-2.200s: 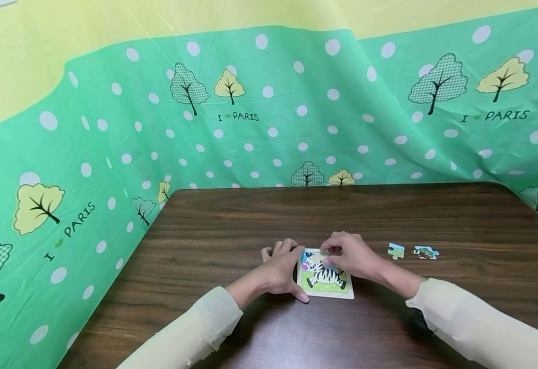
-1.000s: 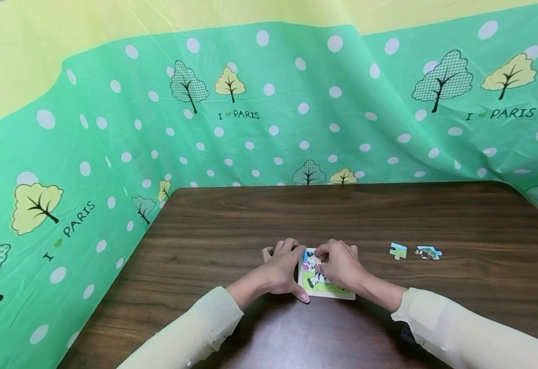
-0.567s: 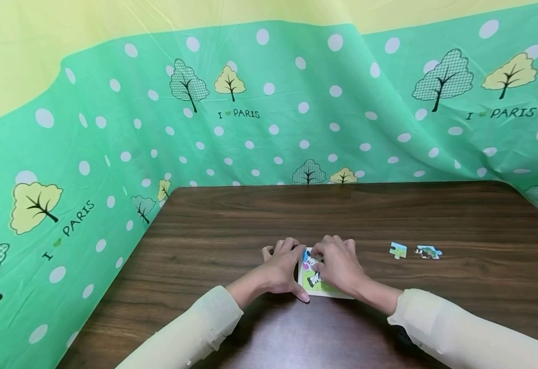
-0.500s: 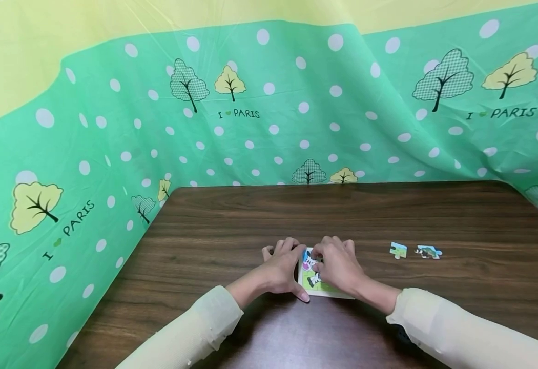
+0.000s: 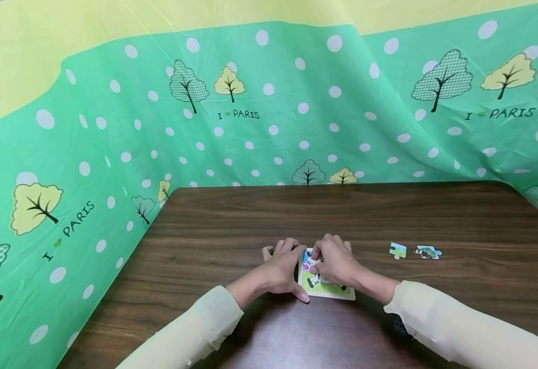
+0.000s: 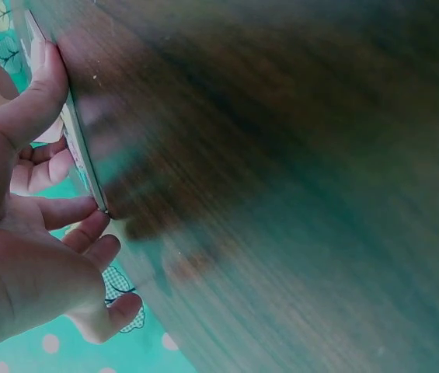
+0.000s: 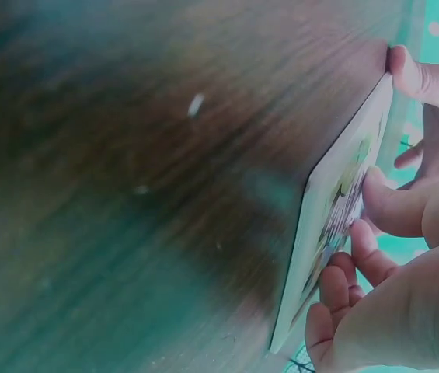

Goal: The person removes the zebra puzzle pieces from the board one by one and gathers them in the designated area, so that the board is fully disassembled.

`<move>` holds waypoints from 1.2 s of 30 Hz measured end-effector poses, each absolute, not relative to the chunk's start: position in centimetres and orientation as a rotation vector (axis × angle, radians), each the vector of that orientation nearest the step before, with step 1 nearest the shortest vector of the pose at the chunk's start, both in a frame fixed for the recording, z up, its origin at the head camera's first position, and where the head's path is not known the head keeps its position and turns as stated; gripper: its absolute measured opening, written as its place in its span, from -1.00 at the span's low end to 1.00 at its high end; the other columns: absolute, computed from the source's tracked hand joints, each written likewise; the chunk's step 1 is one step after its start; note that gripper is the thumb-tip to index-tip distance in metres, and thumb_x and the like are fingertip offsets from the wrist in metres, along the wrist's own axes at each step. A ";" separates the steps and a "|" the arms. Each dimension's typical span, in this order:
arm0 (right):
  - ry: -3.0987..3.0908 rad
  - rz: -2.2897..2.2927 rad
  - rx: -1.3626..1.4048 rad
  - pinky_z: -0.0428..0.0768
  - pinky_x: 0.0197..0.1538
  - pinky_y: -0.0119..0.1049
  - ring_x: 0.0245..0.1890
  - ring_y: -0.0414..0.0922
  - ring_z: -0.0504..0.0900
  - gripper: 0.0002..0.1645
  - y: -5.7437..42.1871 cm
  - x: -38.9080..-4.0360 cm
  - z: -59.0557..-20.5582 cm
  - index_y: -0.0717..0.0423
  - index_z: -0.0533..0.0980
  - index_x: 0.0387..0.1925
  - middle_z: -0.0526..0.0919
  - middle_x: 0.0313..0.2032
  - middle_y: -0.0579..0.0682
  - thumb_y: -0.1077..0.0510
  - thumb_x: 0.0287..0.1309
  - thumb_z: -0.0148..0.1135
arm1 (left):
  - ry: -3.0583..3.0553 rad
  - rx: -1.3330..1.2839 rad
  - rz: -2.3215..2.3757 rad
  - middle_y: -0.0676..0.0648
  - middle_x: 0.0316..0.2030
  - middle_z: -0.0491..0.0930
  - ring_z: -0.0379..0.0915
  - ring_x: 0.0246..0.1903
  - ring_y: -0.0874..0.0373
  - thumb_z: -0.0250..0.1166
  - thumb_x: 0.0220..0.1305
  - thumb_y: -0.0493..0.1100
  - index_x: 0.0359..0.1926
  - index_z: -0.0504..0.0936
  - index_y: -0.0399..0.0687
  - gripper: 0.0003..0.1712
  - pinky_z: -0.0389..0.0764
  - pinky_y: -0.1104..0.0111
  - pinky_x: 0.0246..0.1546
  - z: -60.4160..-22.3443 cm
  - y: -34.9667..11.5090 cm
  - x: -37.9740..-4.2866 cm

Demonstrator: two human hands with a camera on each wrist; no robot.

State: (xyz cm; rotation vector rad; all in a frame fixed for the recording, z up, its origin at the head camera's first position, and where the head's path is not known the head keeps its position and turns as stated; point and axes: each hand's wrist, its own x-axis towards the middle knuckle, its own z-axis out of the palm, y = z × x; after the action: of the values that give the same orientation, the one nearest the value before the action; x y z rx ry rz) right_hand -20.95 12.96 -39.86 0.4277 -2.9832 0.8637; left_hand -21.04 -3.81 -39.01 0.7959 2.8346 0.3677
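Note:
A square zebra jigsaw board [image 5: 329,293] with a pale border lies flat on the table. My left hand [image 5: 274,272] grips its left side, thumb at the near corner and index finger at the far corner. The left wrist view shows this grip along the board edge [image 6: 85,159]. My right hand [image 5: 338,260] is over the upper part of the picture, thumb and fingertips close together on it. In the right wrist view the right thumb [image 7: 386,203] and index finger pinch at the striped zebra; the puzzle piece there is mostly hidden by them.
Two loose jigsaw pieces lie right of the board: a green and blue one [image 5: 397,250] and a darker printed one [image 5: 428,252]. The brown wooden table [image 5: 232,220] is bordered by a green dotted curtain [image 5: 269,118] at the back and left.
My right hand has shifted left across the board from its right side, then made small movements over the zebra's upper part. My left hand and the loose pieces have stayed in place.

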 end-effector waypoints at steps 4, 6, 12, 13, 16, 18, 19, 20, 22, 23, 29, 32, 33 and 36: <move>-2.976 0.874 0.443 0.21 -0.14 -0.07 -0.24 -0.02 0.34 -0.75 12.9 -21.0 -39.9 0.11 0.53 -0.52 0.44 -0.37 -0.03 0.26 -0.19 0.50 | 2.838 0.792 0.373 -0.02 0.20 0.26 0.13 0.21 0.05 0.63 -0.47 0.25 0.37 0.29 -0.06 0.29 0.13 -0.05 0.14 -39.1 -3.8 -21.1; -2.967 0.877 0.452 0.22 -0.15 -0.08 -0.24 -0.02 0.34 -0.75 12.9 -21.0 -39.9 0.11 0.52 -0.52 0.45 -0.36 -0.03 0.27 -0.20 0.51 | 2.838 0.790 0.374 -0.02 0.21 0.26 0.13 0.22 0.05 0.63 -0.47 0.25 0.37 0.29 -0.06 0.29 0.13 -0.05 0.14 -39.1 -3.8 -21.1; -2.948 0.900 0.490 0.22 -0.15 -0.10 -0.25 -0.03 0.35 -0.74 12.8 -21.1 -39.9 0.14 0.51 -0.53 0.46 -0.38 -0.03 0.29 -0.20 0.51 | 2.837 0.783 0.371 -0.03 0.22 0.26 0.12 0.22 0.05 0.63 -0.47 0.24 0.37 0.29 -0.07 0.30 0.12 -0.06 0.16 -39.2 -3.8 -21.1; -2.944 0.906 0.496 0.22 -0.14 -0.10 -0.25 -0.03 0.35 -0.74 12.8 -21.1 -39.9 0.14 0.51 -0.53 0.46 -0.38 -0.03 0.29 -0.20 0.51 | 2.837 0.781 0.371 -0.03 0.22 0.26 0.12 0.22 0.05 0.64 -0.47 0.24 0.37 0.29 -0.06 0.29 0.12 -0.06 0.16 -39.2 -3.8 -21.1; -2.940 0.919 0.515 0.23 -0.13 -0.09 -0.25 -0.03 0.35 -0.72 12.9 -21.1 -39.9 0.13 0.50 -0.53 0.45 -0.38 -0.03 0.29 -0.21 0.52 | 2.836 0.779 0.376 -0.02 0.22 0.26 0.12 0.22 0.05 0.64 -0.47 0.23 0.36 0.29 -0.06 0.29 0.12 -0.07 0.16 -39.3 -3.8 -21.1; -2.945 0.928 0.522 0.24 -0.12 -0.09 -0.25 -0.03 0.35 -0.71 13.0 -21.1 -39.9 0.14 0.49 -0.50 0.45 -0.37 -0.02 0.29 -0.19 0.52 | 2.836 0.779 0.378 -0.02 0.21 0.26 0.12 0.22 0.05 0.64 -0.48 0.23 0.36 0.29 -0.06 0.29 0.12 -0.07 0.16 -39.3 -3.8 -21.1; -2.951 0.933 0.521 0.24 -0.12 -0.09 -0.25 -0.03 0.35 -0.71 13.0 -21.2 -39.8 0.14 0.50 -0.47 0.45 -0.36 -0.02 0.29 -0.18 0.52 | 2.838 0.780 0.381 -0.02 0.21 0.26 0.13 0.22 0.05 0.64 -0.49 0.23 0.36 0.30 -0.06 0.29 0.12 -0.07 0.16 -39.3 -3.8 -21.2; -2.955 0.937 0.525 0.24 -0.13 -0.10 -0.24 -0.03 0.34 -0.69 13.0 -21.2 -39.8 0.16 0.50 -0.42 0.45 -0.35 -0.01 0.30 -0.17 0.51 | 2.839 0.781 0.383 -0.02 0.20 0.27 0.13 0.22 0.05 0.64 -0.49 0.23 0.35 0.30 -0.06 0.29 0.12 -0.07 0.16 -39.3 -3.8 -21.2; -2.964 0.940 0.527 0.25 -0.13 -0.10 -0.24 -0.02 0.35 -0.65 13.0 -21.3 -39.7 0.20 0.51 -0.31 0.46 -0.32 0.02 0.30 -0.15 0.50 | 2.846 0.785 0.387 -0.02 0.19 0.27 0.14 0.20 0.05 0.65 -0.50 0.22 0.34 0.32 -0.05 0.28 0.13 -0.06 0.15 -39.3 -3.8 -21.2; -2.967 0.939 0.530 0.26 -0.13 -0.10 -0.23 -0.02 0.35 -0.62 13.0 -21.4 -39.7 0.22 0.51 -0.26 0.47 -0.30 0.03 0.29 -0.15 0.50 | 2.848 0.788 0.390 -0.01 0.18 0.28 0.15 0.20 0.05 0.65 -0.51 0.22 0.33 0.32 -0.05 0.27 0.13 -0.06 0.15 -39.2 -3.8 -21.2; -2.969 0.933 0.526 0.30 -0.10 -0.04 -0.20 0.00 0.36 -0.57 13.0 -21.4 -39.8 0.24 0.50 -0.21 0.47 -0.28 0.04 0.30 -0.16 0.51 | 2.844 0.784 0.401 -0.01 0.18 0.28 0.15 0.19 0.05 0.66 -0.52 0.21 0.33 0.33 -0.03 0.27 0.13 -0.06 0.15 -39.3 -3.7 -21.1; -2.956 0.957 0.518 0.27 -0.11 -0.06 -0.23 -0.02 0.35 -0.57 13.1 -21.3 -39.9 0.18 0.44 -0.27 0.46 -0.31 -0.01 0.31 -0.17 0.51 | 2.841 0.774 0.401 -0.01 0.19 0.27 0.14 0.20 0.05 0.66 -0.51 0.21 0.34 0.31 -0.04 0.28 0.13 -0.06 0.15 -39.3 -3.7 -21.1; -2.952 0.969 0.518 0.24 -0.12 -0.07 -0.25 -0.04 0.35 -0.56 13.1 -21.3 -40.0 0.15 0.41 -0.28 0.46 -0.34 -0.03 0.31 -0.16 0.50 | 2.842 0.772 0.399 -0.01 0.19 0.27 0.14 0.19 0.05 0.66 -0.51 0.21 0.34 0.31 -0.04 0.28 0.13 -0.06 0.15 -39.3 -3.7 -21.1; -2.927 0.999 0.549 0.17 -0.15 -0.12 -0.32 -0.09 0.34 -0.56 13.1 -21.3 -40.2 0.12 0.37 -0.29 0.45 -0.42 -0.07 0.32 -0.14 0.49 | 2.845 0.772 0.392 -0.01 0.18 0.28 0.15 0.18 0.06 0.65 -0.51 0.21 0.32 0.32 -0.03 0.26 0.14 -0.05 0.14 -39.3 -3.7 -21.1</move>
State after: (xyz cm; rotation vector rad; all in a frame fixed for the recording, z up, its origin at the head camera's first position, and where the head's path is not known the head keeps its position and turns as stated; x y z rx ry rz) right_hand -21.29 13.14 -40.19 0.5486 -2.9271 0.9986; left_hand -21.10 -3.67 -39.35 0.7722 2.8454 0.3920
